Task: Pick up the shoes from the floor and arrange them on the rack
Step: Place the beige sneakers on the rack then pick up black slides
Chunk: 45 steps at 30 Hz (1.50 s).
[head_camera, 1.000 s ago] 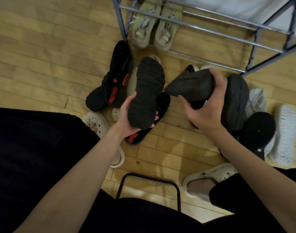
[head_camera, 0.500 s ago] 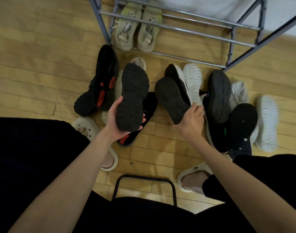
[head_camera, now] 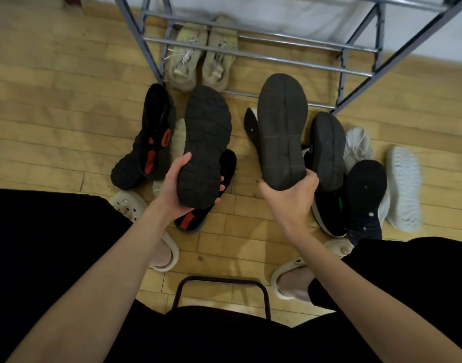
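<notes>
Wood plank floor (head_camera: pixel 54 106) fills the view. Metal shoe rack (head_camera: pixel 264 60) stands at the far side; one pair of pale beige sneakers (head_camera: pixel 202 56) sits on its lowest rails, far left of the rack.

Loose shoes on the floor in front of the rack: black shoe with red straps (head_camera: pixel 146 142) at left; a second black-and-red shoe (head_camera: pixel 198 218) lies partly under the left hand; at right, a cluster of black shoes soles-up (head_camera: pixel 328 150), and a white shoe sole-up (head_camera: pixel 404 187) at far right.

Left hand (head_camera: pixel 176 189): fingers curled round the heel end of a black shoe with lugged sole (head_camera: pixel 206 145), held sole-up, toe pointing to the rack.

Right hand (head_camera: pixel 292 203): gripping the heel end of a black shoe with smooth grid sole (head_camera: pixel 282 132), sole-up, toe over the rack's near rail.

The two held shoes are side by side, apart, above the floor.

Person wears cream clogs (head_camera: pixel 290 271).
</notes>
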Each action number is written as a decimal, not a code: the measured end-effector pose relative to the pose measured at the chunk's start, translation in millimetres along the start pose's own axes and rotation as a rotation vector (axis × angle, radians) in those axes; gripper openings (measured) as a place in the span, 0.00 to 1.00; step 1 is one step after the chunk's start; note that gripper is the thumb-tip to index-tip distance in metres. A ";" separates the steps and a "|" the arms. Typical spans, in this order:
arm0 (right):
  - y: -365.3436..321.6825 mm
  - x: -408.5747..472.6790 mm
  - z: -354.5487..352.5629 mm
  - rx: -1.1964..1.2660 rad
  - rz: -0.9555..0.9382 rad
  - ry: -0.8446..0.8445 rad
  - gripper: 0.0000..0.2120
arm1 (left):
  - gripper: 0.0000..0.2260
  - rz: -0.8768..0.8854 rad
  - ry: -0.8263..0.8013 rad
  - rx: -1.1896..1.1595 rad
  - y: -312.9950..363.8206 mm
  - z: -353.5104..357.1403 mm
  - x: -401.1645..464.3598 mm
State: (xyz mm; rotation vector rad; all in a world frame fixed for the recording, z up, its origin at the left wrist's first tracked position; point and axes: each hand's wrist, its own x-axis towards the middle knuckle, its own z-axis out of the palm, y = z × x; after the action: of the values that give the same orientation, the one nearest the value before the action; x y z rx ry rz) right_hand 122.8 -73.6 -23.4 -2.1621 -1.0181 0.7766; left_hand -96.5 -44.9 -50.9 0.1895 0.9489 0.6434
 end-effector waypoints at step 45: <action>49.2 13.7 65.8 -0.277 -0.105 -0.225 0.39 | 0.20 0.181 0.354 -0.016 13.4 -36.8 -18.0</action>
State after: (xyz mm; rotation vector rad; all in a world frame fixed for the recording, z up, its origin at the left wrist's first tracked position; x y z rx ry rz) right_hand 104.7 -69.2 -104.6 -2.2629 -1.4154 0.8877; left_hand -139.2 -49.3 -54.1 0.1512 1.2760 0.8694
